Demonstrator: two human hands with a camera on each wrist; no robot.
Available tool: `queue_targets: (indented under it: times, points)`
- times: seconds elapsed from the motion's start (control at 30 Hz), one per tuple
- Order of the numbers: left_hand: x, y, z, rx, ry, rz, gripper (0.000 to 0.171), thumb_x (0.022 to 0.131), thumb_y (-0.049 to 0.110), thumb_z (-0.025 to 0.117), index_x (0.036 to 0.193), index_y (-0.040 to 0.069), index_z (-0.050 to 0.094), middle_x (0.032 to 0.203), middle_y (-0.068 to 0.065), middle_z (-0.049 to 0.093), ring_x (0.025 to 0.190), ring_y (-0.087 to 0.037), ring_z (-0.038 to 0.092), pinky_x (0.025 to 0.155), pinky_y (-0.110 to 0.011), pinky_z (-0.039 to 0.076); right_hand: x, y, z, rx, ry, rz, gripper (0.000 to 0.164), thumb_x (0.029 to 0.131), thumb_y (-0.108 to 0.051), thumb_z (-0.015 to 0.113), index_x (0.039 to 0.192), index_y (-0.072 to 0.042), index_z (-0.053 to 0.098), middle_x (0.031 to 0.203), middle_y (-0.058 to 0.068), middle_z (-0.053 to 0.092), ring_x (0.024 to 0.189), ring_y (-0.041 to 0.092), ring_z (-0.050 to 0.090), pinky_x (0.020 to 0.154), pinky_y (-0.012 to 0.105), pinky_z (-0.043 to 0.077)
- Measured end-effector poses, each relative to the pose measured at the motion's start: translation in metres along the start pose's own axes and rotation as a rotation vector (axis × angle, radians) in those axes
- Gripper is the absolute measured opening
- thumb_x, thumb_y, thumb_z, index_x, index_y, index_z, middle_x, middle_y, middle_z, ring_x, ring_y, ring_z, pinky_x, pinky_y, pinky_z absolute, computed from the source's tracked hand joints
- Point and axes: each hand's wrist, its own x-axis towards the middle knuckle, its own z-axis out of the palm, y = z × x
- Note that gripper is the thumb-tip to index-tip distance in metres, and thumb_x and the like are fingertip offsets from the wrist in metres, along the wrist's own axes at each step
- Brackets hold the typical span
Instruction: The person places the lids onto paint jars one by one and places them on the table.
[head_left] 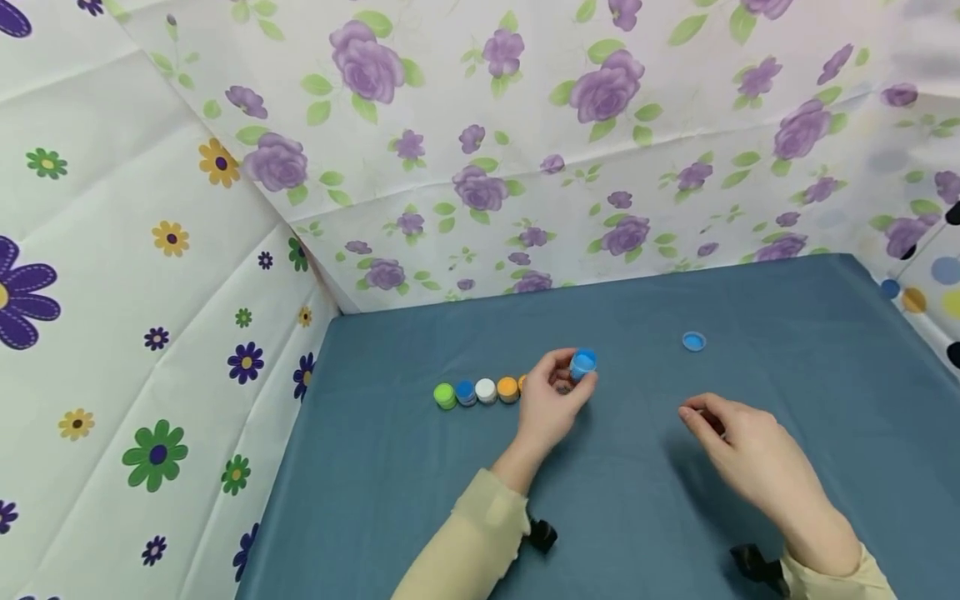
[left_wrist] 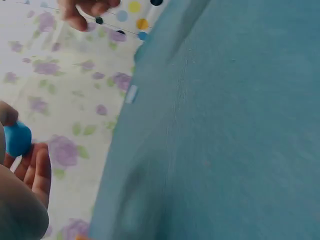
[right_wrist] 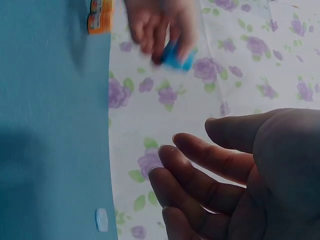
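Note:
A small open jar of blue paint [head_left: 583, 364] is pinched between the thumb and fingers of my left hand [head_left: 551, 400], held above the table. The jar's blue content [left_wrist: 18, 139] shows in the left wrist view. Its round blue lid [head_left: 694, 342] lies apart on the cloth, farther back and to the right; the right wrist view shows the lid [right_wrist: 101, 220] from the side. My right hand [head_left: 765, 458] hovers above the cloth, nearer than the lid. Its fingers [right_wrist: 210, 190] are loosely bent, with nothing between them.
Left of my left hand stands a row of small jars: green [head_left: 445, 396], blue [head_left: 465, 392], white [head_left: 486, 391] and orange [head_left: 507, 389], with another orange one partly hidden by the hand. A blue cloth [head_left: 375, 483] covers the table. Flowered sheets [head_left: 480, 133] rise behind and beside it.

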Motion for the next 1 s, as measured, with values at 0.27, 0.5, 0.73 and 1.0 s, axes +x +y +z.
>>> queue_targets:
  times: [0.27, 0.5, 0.73, 1.0]
  points:
    - [-0.047, 0.001, -0.042, -0.264, -0.116, 0.066, 0.048, 0.105, 0.003, 0.069, 0.149, -0.007, 0.056, 0.127, -0.011, 0.062, 0.111, -0.014, 0.065, 0.094, -0.026, 0.057, 0.043, 0.032, -0.007, -0.017, -0.131, 0.041, 0.054, 0.115, -0.047, 0.049, 0.143, -0.003, 0.063, 0.12, 0.02, 0.072, 0.097, 0.033, 0.07, 0.072, 0.048, 0.056]
    - [-0.063, -0.011, -0.057, -0.425, -0.112, 0.0, 0.049, 0.102, -0.001, 0.071, 0.144, -0.01, 0.048, 0.125, -0.006, 0.062, 0.111, -0.017, 0.07, 0.102, -0.038, 0.058, 0.094, 0.067, 0.002, -0.107, -0.165, 0.072, 0.069, 0.112, -0.03, 0.058, 0.164, 0.005, 0.03, 0.153, 0.046, 0.032, 0.135, 0.067, 0.036, 0.099, 0.079, 0.039]
    - [-0.067, -0.017, -0.061, -0.483, -0.124, -0.028, 0.04, 0.103, 0.004, 0.072, 0.138, -0.002, 0.056, 0.124, -0.006, 0.064, 0.109, -0.019, 0.072, 0.103, -0.047, 0.057, 0.119, 0.085, 0.001, -0.206, -0.19, 0.111, 0.068, 0.111, -0.017, 0.059, 0.167, 0.002, 0.025, 0.156, 0.049, 0.018, 0.134, 0.074, 0.023, 0.098, 0.084, 0.034]
    - [-0.069, -0.02, -0.063, -0.49, -0.126, -0.028, 0.044, 0.105, 0.004, 0.069, 0.142, -0.011, 0.051, 0.125, -0.007, 0.064, 0.109, -0.019, 0.072, 0.105, -0.057, 0.053, 0.125, 0.083, 0.003, -0.246, -0.16, 0.095, 0.058, 0.111, -0.017, 0.058, 0.162, 0.001, 0.037, 0.147, 0.047, 0.032, 0.13, 0.068, 0.033, 0.091, 0.08, 0.041]
